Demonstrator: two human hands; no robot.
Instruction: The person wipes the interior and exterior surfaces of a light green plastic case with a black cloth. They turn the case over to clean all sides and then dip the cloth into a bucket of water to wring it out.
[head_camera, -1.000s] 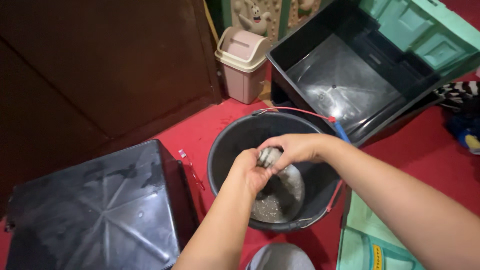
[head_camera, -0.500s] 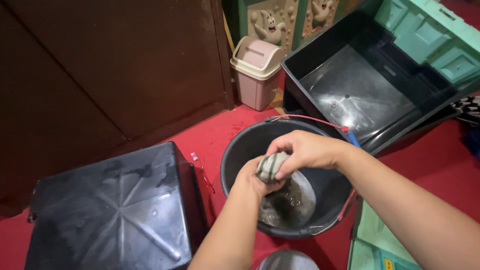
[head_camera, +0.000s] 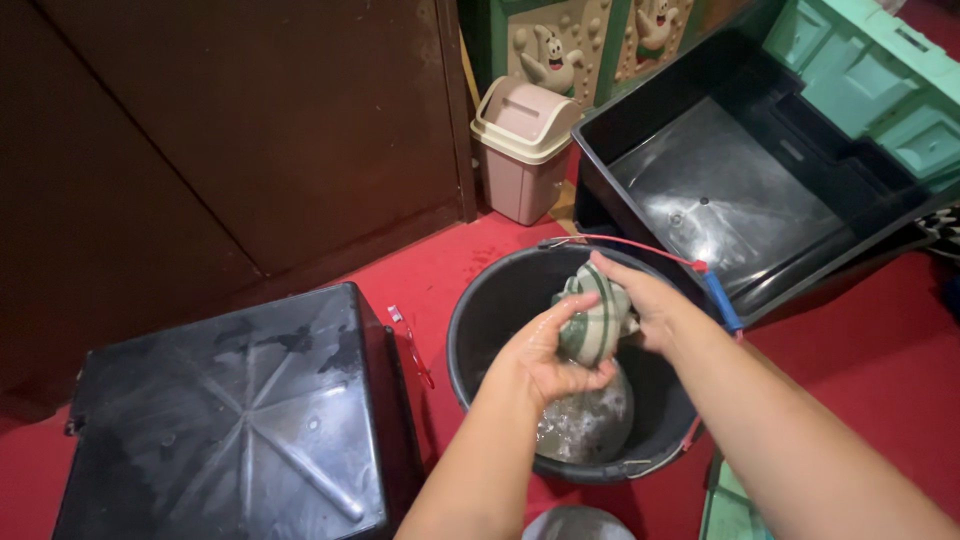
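1. The left hand (head_camera: 545, 352) and right hand (head_camera: 640, 300) both clutch a balled, striped wet cloth (head_camera: 595, 318).
2. The cloth hangs above foamy water in the black bucket (head_camera: 480, 330).
3. Beyond stands a pink bin (head_camera: 522, 150).

Two bare forearms; no sleeves, no rings

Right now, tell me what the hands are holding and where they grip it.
Both hands hold a balled-up, green-striped wet cloth over the black bucket: the left hand cups its underside, the right hand presses its far side.
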